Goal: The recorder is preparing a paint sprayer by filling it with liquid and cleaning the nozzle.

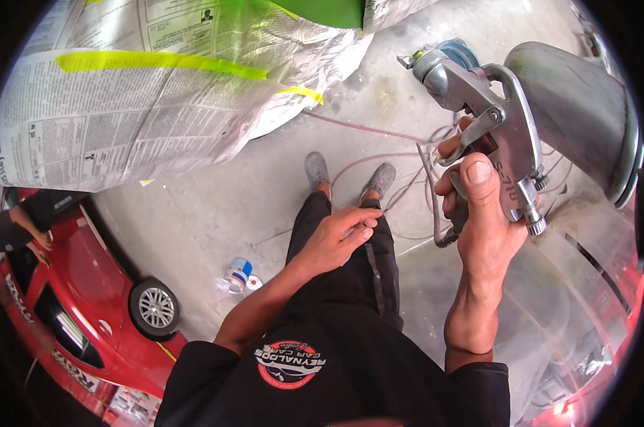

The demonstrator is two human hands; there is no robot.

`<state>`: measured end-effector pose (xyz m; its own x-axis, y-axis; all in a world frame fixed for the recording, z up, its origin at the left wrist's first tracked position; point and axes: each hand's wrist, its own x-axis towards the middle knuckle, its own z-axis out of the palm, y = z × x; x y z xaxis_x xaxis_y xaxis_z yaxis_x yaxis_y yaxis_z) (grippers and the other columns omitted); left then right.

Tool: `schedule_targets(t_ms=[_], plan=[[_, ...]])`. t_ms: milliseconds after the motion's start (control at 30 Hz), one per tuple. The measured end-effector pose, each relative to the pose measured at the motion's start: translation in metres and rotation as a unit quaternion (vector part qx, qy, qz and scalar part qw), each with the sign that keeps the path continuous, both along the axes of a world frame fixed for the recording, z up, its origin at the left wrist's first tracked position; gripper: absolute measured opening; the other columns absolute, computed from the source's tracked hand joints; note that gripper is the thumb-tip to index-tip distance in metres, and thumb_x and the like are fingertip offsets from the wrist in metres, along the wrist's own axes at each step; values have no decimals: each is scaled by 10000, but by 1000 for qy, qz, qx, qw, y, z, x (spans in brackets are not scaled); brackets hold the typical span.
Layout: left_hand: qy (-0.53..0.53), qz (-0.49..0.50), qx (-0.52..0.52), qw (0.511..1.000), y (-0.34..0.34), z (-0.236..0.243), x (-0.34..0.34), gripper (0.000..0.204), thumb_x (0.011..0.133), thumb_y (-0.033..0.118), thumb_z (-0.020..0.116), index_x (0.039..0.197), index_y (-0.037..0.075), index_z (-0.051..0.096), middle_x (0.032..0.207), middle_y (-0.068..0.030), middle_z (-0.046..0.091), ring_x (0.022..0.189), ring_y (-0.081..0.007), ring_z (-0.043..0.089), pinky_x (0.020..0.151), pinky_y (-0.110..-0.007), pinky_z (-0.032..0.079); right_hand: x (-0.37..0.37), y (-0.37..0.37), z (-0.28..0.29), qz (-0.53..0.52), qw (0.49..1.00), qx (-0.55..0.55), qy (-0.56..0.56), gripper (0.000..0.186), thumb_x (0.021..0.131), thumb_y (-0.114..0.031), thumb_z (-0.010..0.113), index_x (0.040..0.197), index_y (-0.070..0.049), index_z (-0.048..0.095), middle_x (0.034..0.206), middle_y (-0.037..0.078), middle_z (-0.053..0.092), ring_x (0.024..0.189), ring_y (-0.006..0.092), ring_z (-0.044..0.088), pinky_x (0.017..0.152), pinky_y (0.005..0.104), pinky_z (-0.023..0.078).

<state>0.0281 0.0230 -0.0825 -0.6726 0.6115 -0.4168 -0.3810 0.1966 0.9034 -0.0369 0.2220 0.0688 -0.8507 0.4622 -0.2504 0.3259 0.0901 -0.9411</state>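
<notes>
A metal spray gun [510, 132] with a large grey paint cup [567, 99] is raised at the right of the head view. My right hand [475, 188] is wrapped round its handle, with some fingers by the trigger and the thumb along the grip's side. The gun's nozzle end [443, 67] points up and left, away from me. A dark air hose [436, 206] hangs at the handle beside my fingers. In front of my thighs my left hand [339, 235] hovers with its fingers loosely bent and partly apart; nothing shows in it.
Newspaper masking [151, 121] with yellow tape [158, 62] covers a large form at upper left, near a green panel [329, 11]. Thin hoses [400, 160] coil on the concrete floor. A blue-and-white can [238, 270] stands left of me. Beyond are a red car [87, 263] and another person [30, 220].
</notes>
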Motion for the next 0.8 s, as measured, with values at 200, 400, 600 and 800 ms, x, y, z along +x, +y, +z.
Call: schedule_targets(t_ms=[200, 400, 600, 800], plan=[[-2, -8, -5, 1000, -4, 2, 3, 336, 964, 74, 593, 1296, 31, 614, 1099, -112, 688, 1040, -200, 667, 906, -334, 521, -3, 2, 3, -52, 999, 17, -3, 413, 876, -339, 793, 1030, 33, 702, 720, 42, 651, 577, 93, 581, 509, 234, 455], [-10, -2, -5, 1000, -7, 1, 4, 344, 963, 73, 594, 1304, 32, 610, 1111, -111, 688, 1042, -199, 664, 920, -333, 517, 0, 8, 12, 0, 1000, -20, -15, 543, 902, -411, 718, 1202, 31, 620, 929, 102, 687, 631, 115, 594, 508, 231, 419], [-9, -11, -8, 1000, -1, 2, 5, 344, 964, 77, 594, 1304, 33, 610, 1106, -106, 686, 1043, -196, 662, 921, -332, 516, 1, 5, 10, -19, 1000, 15, -9, 549, 901, -412, 721, 1207, 33, 618, 927, 102, 685, 627, 112, 592, 509, 231, 421], [-12, -11, -7, 1000, 0, 3, 4, 342, 965, 84, 595, 1303, 38, 611, 1103, -101, 684, 1039, -191, 659, 915, -331, 518, -2, 4, 10, -70, 997, -6, -16, 456, 863, -338, 809, 1076, 44, 680, 754, 41, 664, 585, 94, 603, 514, 233, 466]])
